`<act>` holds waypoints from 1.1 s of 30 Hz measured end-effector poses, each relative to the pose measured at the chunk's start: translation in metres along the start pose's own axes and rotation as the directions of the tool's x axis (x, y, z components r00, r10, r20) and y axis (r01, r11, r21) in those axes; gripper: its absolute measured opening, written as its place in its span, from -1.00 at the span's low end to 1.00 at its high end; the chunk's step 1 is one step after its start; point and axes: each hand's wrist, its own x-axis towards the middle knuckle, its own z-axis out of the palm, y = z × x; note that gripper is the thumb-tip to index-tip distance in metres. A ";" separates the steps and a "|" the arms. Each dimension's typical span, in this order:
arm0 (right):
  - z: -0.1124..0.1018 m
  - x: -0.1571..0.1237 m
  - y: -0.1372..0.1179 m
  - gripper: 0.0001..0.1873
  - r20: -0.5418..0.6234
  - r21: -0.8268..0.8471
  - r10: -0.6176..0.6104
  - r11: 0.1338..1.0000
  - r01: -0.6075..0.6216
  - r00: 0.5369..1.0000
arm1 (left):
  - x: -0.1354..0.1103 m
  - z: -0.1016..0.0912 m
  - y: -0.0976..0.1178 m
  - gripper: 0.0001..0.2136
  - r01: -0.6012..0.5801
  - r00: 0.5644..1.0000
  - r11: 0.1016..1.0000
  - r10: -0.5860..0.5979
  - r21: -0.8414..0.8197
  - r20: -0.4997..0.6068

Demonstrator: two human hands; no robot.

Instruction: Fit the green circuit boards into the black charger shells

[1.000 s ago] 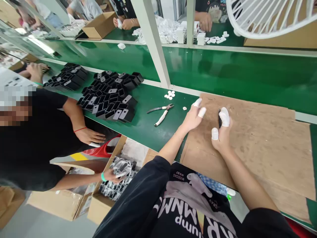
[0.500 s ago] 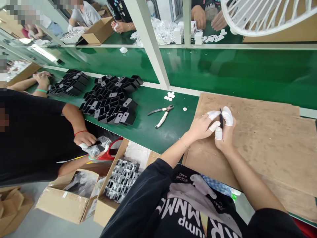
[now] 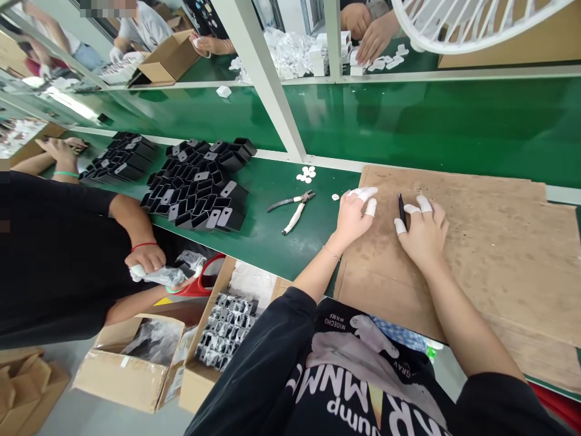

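My right hand (image 3: pixel 423 232) rests on the brown board (image 3: pixel 490 254) with white finger cots on its fingertips. Its thumb and forefinger pinch a thin black tool (image 3: pixel 402 210) that points away from me. My left hand (image 3: pixel 354 213) lies at the board's left edge, fingers stretched toward a small white disc (image 3: pixel 334 197) on the green bench, holding nothing. Its fingertips wear white cots too.
Pliers (image 3: pixel 293 209) lie on the green bench left of my hands, near a cluster of white discs (image 3: pixel 306 174). Black housings (image 3: pixel 200 191) are piled further left. A co-worker in black (image 3: pixel 68 254) handles a plastic bag over open cartons (image 3: pixel 149 357). A white frame post (image 3: pixel 267 79) rises behind.
My left hand drew away from the right hand and moved left to the board's edge. My right hand lowered flatter onto the board, still holding the black tool.
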 end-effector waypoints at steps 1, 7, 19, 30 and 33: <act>0.001 0.000 0.001 -0.68 0.035 -0.005 0.003 1.000 -0.003 0.999 | -0.001 0.001 0.000 -0.70 -0.019 1.000 1.000 0.019 0.025 0.008; 0.006 0.003 0.003 -0.81 0.008 0.054 0.047 0.997 -0.047 0.999 | -0.001 -0.002 0.004 -0.66 -0.177 0.980 0.973 0.159 0.151 0.121; 0.005 -0.017 -0.016 -0.60 -0.406 0.254 -0.215 0.907 0.336 0.888 | -0.008 0.003 0.005 -0.55 -0.325 0.883 0.945 0.290 0.033 0.369; 0.006 -0.014 -0.011 -0.64 -0.346 0.438 -0.132 0.853 0.284 0.929 | 0.005 0.006 -0.009 -0.78 0.346 0.937 0.726 -0.238 -0.594 0.254; 0.006 -0.013 -0.011 -0.64 -0.326 0.444 -0.120 0.856 0.264 0.938 | 0.007 0.004 -0.014 -0.83 0.363 0.926 0.754 -0.225 -0.547 0.304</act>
